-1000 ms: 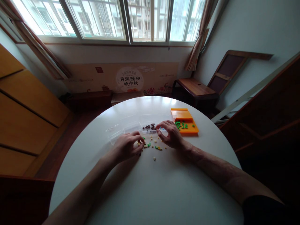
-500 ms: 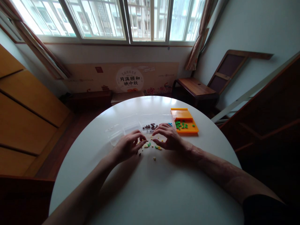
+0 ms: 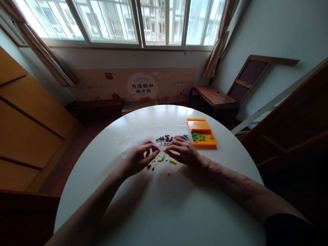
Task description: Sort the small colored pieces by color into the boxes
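Note:
My left hand [image 3: 142,156] hovers over the white table with thumb and index fingertip close together. Whatever may be between them is too small to make out. Facing it, my right hand [image 3: 183,150] pinches a small dark brown building brick [image 3: 165,151] between thumb and fingers. Just below the hands, small loose bricks lie scattered: green ones [image 3: 163,158], yellow ones [image 3: 174,162], pale cream ones [image 3: 168,173] and dark brown ones [image 3: 153,168]. Behind the hands stands a clear plastic compartment box [image 3: 143,137], with brown bricks [image 3: 167,138] and blue bricks [image 3: 186,137] in it.
An orange tray [image 3: 203,145] with several green bricks [image 3: 198,136] stands right of the clear box, near the far edge of the round white table [image 3: 164,212]. Beyond the table are a wooden chair [image 3: 217,94], a window and a printed panel [image 3: 176,82].
The brown brick at my left fingertips earlier is now in my right hand's pinch. My right thumb and fingers have come together, and my left fingertips have moved slightly up.

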The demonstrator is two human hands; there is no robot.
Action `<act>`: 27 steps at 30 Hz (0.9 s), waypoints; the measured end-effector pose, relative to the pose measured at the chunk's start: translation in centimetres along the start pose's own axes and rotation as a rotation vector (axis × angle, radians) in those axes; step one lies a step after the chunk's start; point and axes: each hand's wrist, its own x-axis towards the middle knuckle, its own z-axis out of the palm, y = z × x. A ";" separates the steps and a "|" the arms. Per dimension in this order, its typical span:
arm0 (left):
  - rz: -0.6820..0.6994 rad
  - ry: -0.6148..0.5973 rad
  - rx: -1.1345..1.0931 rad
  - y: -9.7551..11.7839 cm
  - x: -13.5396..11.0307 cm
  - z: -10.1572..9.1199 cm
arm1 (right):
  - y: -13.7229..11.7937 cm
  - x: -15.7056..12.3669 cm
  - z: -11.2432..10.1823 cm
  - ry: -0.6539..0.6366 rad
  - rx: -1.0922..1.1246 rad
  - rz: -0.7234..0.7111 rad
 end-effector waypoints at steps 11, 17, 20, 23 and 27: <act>0.084 -0.070 0.418 -2.7 -0.8 -2.1 | 0.6 -0.3 0.4 0.149 -0.095 0.371; 0.102 -0.130 0.406 -2.8 -0.7 -1.5 | 0.5 -0.3 0.4 0.134 -0.058 0.340; 0.111 -0.106 0.396 -2.5 -0.7 -1.3 | 0.4 -0.2 0.3 0.134 -0.048 0.316; 0.108 -0.049 0.332 -1.9 -0.5 -0.9 | 0.2 -0.1 0.1 0.134 -0.013 0.246; 0.100 -0.003 0.242 -1.1 -0.2 -0.1 | 0.0 0.1 -0.3 0.062 0.048 0.074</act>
